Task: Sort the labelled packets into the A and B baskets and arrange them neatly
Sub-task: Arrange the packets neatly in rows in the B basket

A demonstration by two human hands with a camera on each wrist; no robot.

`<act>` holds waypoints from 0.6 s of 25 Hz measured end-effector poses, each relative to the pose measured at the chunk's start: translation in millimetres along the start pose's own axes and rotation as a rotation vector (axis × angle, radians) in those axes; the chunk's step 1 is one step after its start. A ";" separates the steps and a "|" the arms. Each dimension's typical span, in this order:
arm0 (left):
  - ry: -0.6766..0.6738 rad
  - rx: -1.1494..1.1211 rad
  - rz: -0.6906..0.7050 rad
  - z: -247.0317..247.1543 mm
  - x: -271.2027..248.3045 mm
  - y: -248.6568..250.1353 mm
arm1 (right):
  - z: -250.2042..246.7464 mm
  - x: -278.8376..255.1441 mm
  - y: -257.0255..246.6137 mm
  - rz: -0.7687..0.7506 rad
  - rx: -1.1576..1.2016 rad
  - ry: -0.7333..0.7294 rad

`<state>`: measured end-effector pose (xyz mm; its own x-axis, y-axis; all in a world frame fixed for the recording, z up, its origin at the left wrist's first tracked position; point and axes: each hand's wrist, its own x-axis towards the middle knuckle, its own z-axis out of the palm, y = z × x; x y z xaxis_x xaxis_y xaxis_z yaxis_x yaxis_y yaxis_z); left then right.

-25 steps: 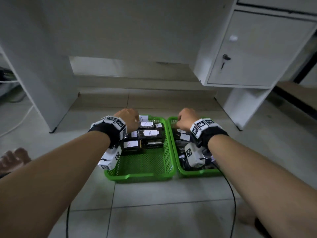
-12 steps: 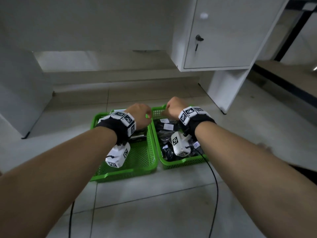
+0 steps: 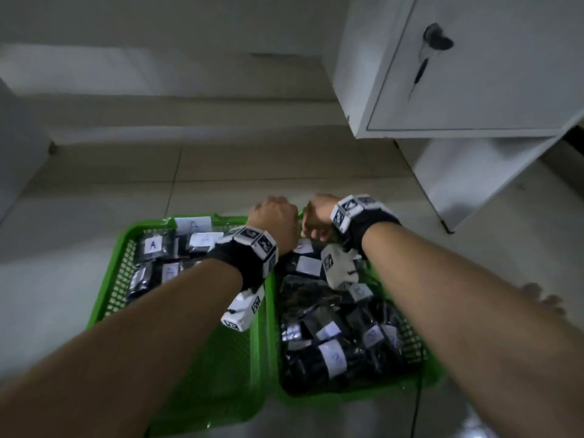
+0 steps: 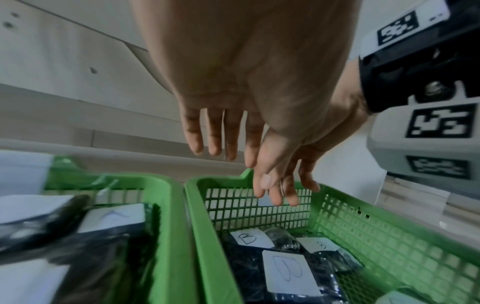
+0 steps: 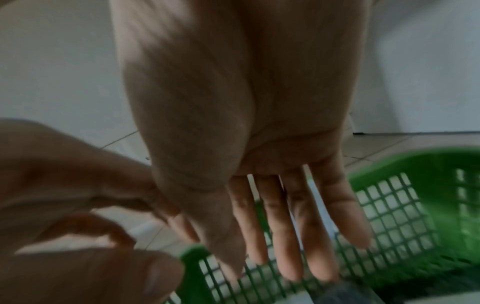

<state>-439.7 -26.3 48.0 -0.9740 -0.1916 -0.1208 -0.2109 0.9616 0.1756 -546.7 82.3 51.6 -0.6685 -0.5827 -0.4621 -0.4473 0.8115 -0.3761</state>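
Two green baskets stand side by side on the tiled floor. The left basket (image 3: 227, 374) holds black packets labelled A (image 3: 154, 246) at its far end, under a white A sheet (image 3: 192, 224). The right basket (image 4: 233, 205) is filled with several black packets labelled B (image 3: 331, 358). My left hand (image 3: 273, 216) and right hand (image 3: 317, 221) hover close together over the far rims where the baskets meet. In the left wrist view my left hand (image 4: 233, 152) hangs with straight fingers and holds nothing. My right hand (image 5: 285, 257) is likewise spread and empty above the mesh wall.
A white cabinet (image 3: 458, 74) with a keyed door hangs over the far right, on a white panel leg (image 3: 467, 175). A pale wall runs along the back. A black cable (image 3: 417, 412) trails on the floor by the right basket. Toes (image 3: 540, 298) show at the right edge.
Both hands have drawn together from the separate far ends of the baskets to the join between them. The head view has come closer and tipped down.
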 end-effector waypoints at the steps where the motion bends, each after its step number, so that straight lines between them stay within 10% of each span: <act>1: -0.032 0.039 -0.027 6.5 7.1 6.4 | 8.0 6.3 11.2 -0.009 -0.030 0.003; 5: -0.145 0.049 -0.105 23.9 3.8 0.5 | 28.6 -27.3 46.1 -0.053 -0.143 0.246; 15: -0.148 0.051 -0.097 29.3 -34.0 -9.6 | 61.5 -72.0 92.1 0.066 0.094 0.082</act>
<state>-402.1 -23.2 21.8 -0.9257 -0.2571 -0.2775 -0.2955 0.9494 0.1064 -503.3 196.2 0.9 -0.7426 -0.5198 -0.4224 -0.3459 0.8377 -0.4227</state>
